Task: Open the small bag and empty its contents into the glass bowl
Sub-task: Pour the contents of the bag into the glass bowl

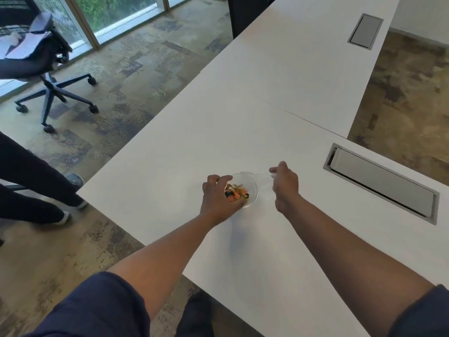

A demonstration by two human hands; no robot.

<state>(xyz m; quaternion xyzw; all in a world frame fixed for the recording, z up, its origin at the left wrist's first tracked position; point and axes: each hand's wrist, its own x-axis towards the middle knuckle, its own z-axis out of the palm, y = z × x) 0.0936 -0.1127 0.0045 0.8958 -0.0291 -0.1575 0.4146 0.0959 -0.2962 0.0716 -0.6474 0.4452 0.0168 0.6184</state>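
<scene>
Bowl (pixel 245 190) on bench (pixel 267 117), pieces (pixel 237 192) inside; my left hand (pixel 218 195) grips its left rim. Right hand (pixel 284 184), just right of bowl, pinches clear bag (pixel 255 177) stretched over its far rim.

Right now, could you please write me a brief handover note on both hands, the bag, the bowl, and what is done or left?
Left hand: cupped around the near-left side of the glass bowl, steadying it on the white table.
Right hand: fingers pinch the clear small bag, held just over the bowl's far rim.
Done: the colourful contents lie in the bowl; the bag looks empty, though it is too transparent to be sure.
Left: check the bag for leftovers, set it down, release the bowl.
</scene>
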